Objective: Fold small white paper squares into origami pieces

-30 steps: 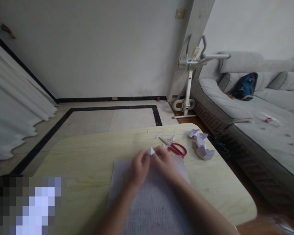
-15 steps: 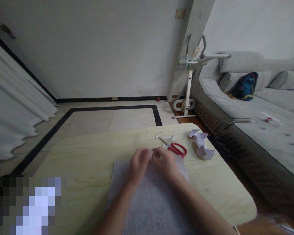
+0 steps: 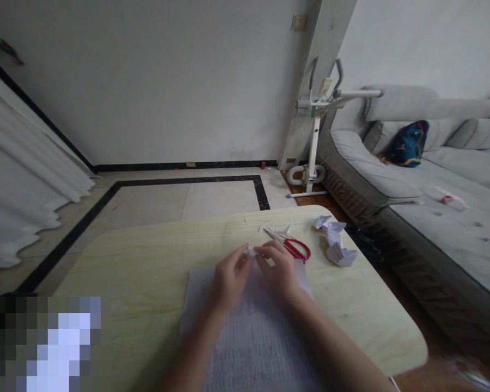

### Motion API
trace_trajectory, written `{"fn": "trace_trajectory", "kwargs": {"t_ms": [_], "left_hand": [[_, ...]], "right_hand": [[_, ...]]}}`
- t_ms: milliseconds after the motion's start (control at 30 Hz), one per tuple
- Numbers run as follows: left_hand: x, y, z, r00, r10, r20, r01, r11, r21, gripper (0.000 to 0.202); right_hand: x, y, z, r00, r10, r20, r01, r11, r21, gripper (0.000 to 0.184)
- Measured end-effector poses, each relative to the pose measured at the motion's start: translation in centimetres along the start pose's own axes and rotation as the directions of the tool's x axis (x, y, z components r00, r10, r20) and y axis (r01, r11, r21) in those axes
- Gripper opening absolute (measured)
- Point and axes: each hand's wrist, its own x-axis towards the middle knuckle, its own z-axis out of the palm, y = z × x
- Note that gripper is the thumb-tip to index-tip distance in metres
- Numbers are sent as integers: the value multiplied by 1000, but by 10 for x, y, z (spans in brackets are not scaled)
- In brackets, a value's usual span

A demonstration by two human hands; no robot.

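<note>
Between the fingertips of both hands is a small white piece of paper. My left hand pinches it from the left, fingers closed. From the right, my right hand pinches it too, fingers bent and pressed together. Below both hands lies a large written-on sheet of paper, partly covered by my forearms. Red-handled scissors lie just past my right hand, blades pointing to the far left. Thin white paper scraps are scattered around the blades.
Folded white papers lie near the right edge of the wooden table. A grey sofa stands to the right, with a white exercise machine behind the table. A white curtain hangs at left.
Both hands stay nearly in place over the sheet. Their fingers have shifted slightly, and more of the small white paper shows between the fingertips.
</note>
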Motion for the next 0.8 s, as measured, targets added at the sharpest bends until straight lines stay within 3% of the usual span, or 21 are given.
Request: {"fn": "trace_trajectory", "kwargs": {"t_ms": [200,567,800], "left_hand": [[-4,-2,2,987,159,8,-157,968,195,37],[-2,-7,3,995,72,-74,-58,983,175,32],[-1,-4,2,998,-5,-69,14,992,124,30]], "right_hand": [[-2,-1,1,997,-75,-27,72,993,-90,15],[-1,-3,3,975,-184,125,207,956,-207,11],[-1,-6,1,964,-228,138,257,930,-261,19]]}}
